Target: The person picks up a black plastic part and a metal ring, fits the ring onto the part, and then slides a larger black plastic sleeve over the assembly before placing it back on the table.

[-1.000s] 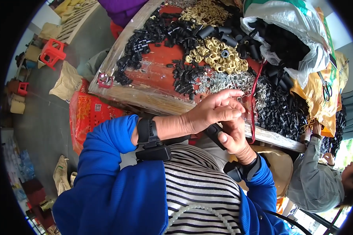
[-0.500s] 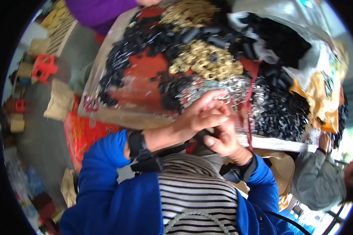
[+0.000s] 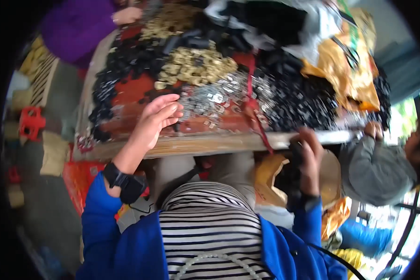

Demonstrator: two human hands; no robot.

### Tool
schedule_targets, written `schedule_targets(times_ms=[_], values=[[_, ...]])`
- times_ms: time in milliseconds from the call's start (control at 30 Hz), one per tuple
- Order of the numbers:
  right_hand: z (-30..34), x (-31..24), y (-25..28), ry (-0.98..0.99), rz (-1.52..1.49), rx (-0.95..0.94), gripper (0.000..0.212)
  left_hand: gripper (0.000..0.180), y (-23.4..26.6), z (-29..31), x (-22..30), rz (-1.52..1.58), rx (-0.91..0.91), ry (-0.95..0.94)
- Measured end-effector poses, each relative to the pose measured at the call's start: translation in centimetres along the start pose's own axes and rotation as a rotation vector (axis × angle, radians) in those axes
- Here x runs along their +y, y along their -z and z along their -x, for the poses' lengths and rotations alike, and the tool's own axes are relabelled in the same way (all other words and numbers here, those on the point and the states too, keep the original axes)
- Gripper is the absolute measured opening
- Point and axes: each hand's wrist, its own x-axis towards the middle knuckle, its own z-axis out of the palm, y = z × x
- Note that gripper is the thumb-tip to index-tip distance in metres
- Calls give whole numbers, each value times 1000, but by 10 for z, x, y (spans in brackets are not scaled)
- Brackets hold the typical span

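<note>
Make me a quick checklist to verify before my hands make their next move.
1. Bare left hand clear of the thin, glossy red strip: ok, apart.
2. Small, shiny silver pieces near the left hand: ok.
3. Pile of small gold-coloured pieces in view: ok, beyond the silver ones.
4. Bare right hand firmly gripping the dark object beside its fingers: cannot tell, blurred.
5. Co-worker's gray-sleeved hand clear of the right hand: ok, apart.
</note>
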Motion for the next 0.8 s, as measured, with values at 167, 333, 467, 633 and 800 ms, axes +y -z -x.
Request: schedule_targets(times_ms=[167,333,467,633,800], values=[[59,66,108,-185,471,204,16,31,54,-29,14,-197,193,-161],[67,120,130,45,1118,191,16,34,106,-93,17,-773,424,-402],[40,100,91,109,985,286,14,35,120,-129,23,-1390,723,-843],[6,63,54,99,863,242,11,33,131,-140,28,-1498,547,-514],[-7,53,31,143,827,169,9,33,137,-118,24,-1423,430,-506]])
